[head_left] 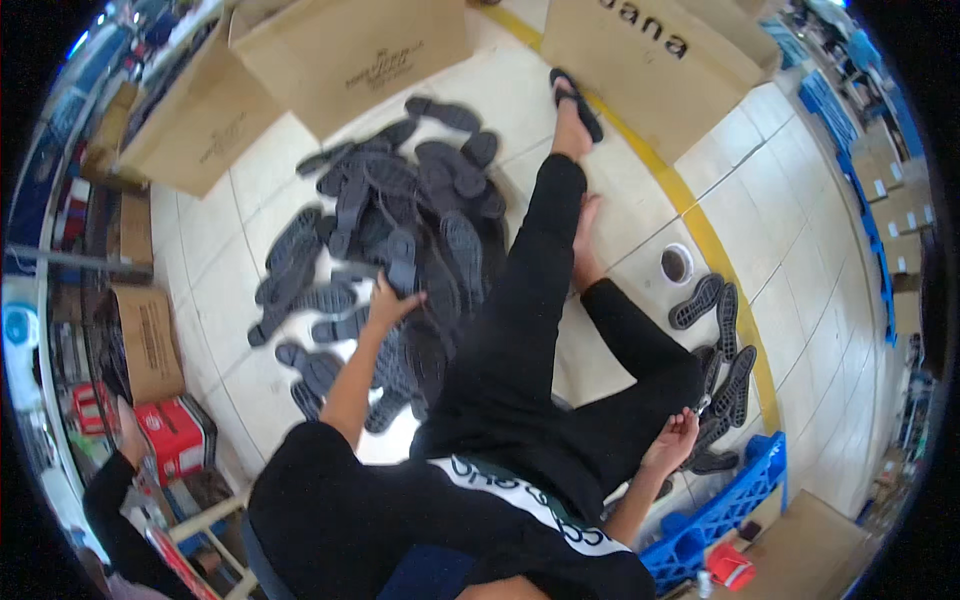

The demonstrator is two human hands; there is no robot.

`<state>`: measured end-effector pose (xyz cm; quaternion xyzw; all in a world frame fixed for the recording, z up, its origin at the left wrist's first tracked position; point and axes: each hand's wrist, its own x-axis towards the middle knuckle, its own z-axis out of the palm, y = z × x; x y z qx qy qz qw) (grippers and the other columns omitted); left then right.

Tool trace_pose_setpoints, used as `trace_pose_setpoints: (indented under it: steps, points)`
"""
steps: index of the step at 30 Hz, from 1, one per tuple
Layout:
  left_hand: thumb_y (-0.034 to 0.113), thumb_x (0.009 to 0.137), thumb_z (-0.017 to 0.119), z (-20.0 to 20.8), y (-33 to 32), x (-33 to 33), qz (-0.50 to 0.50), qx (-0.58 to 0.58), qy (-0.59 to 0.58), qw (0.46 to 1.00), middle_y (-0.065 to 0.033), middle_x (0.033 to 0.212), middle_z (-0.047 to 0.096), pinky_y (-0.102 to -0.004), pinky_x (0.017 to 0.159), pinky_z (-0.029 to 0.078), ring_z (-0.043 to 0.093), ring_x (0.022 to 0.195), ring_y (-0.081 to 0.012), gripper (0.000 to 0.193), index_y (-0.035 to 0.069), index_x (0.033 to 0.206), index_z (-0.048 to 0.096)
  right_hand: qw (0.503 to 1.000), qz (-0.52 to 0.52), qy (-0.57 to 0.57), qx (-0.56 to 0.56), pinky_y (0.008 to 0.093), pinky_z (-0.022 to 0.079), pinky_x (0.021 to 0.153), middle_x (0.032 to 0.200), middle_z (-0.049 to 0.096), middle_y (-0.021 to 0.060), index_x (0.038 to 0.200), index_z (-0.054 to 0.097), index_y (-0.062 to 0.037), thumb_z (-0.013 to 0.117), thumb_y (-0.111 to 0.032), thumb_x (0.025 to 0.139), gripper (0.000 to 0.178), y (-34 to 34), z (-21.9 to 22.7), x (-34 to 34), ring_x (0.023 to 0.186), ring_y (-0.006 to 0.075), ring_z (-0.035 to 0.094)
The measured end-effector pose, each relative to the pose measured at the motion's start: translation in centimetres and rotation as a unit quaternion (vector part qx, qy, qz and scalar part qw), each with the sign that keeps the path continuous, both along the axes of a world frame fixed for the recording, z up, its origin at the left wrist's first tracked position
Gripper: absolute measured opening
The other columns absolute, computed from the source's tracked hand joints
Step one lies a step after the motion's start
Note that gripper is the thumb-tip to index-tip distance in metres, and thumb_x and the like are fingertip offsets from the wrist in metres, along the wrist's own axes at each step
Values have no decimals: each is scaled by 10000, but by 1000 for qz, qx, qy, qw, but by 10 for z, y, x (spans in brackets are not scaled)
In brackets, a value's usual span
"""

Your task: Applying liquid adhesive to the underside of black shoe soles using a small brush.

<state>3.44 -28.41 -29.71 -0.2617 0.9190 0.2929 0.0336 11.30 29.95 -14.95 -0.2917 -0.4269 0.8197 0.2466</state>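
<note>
A heap of dark rubber shoe soles (385, 180) lies on the tiled floor to the left of my outstretched leg. Over the near part of this heap is my left hand (390, 305), its thumb and fingers spread, touching or just above a sole (402, 262); no sole is in its grasp. My right hand (675, 440) rests by my bent right knee with curled fingers. A small shiny metal piece (704, 404) shows at its fingertips, too small to name. Just beyond that hand lies a second, smaller group of soles (738, 385).
Large cardboard boxes (350, 60) stand at the far side. A white round container (677, 264) sits right of my foot, inside a yellow floor line (690, 210). A blue plastic pallet (715, 510) is near right. At left, another person's hand (130, 435) is beside a red box (180, 437).
</note>
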Motion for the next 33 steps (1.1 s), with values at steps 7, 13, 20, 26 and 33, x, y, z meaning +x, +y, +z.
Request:
trace_pose_setpoints:
  steps: [7, 13, 20, 26, 33]
  points:
    - [422, 822, 709, 117, 48, 6, 168, 562, 17, 810, -147, 1334, 479, -377, 1017, 398, 500, 1191, -276, 812, -18, 1380, 316, 999, -33, 6, -29, 242, 494, 689, 943, 638, 66, 984, 601, -16, 541, -207, 961, 201, -7, 6, 5, 732, 109, 565]
    - [53, 890, 615, 189, 85, -19, 36, 519, 284, 805, -99, 1334, 462, -378, 1062, 332, 470, 1223, -244, 521, 65, 1356, 381, 997, -37, 36, -56, 235, 499, 697, 939, 640, 66, 988, 603, -19, 544, -216, 964, 207, -17, 10, 4, 747, 103, 573]
    - [-140, 792, 408, 111, 87, -79, -103, 648, 105, 747, -115, 1516, 270, -381, 1043, 372, 305, 1372, -250, 334, 103, 1001, 502, 991, -49, 49, -116, 251, 495, 728, 960, 649, 63, 1007, 606, -32, 551, -219, 957, 201, -10, -5, 12, 785, 107, 577]
    - [352, 937, 508, 95, 113, -48, 110, 863, 181, 459, -137, 1492, 331, -530, 1133, 241, 283, 1384, -328, 536, 98, 1400, 418, 995, -29, 60, -76, 298, 503, 742, 961, 650, 94, 974, 606, -33, 543, -169, 958, 151, -11, 5, 0, 786, 135, 592]
    - [276, 892, 560, 186, 144, -51, 3, 948, 26, 318, -219, 1546, 71, -514, 1098, 324, 273, 1367, -419, 740, 27, 1480, 187, 990, 82, -89, 68, 257, 508, 668, 880, 641, 66, 988, 625, 2, 579, -137, 937, 156, 1, 16, -28, 750, 105, 600]
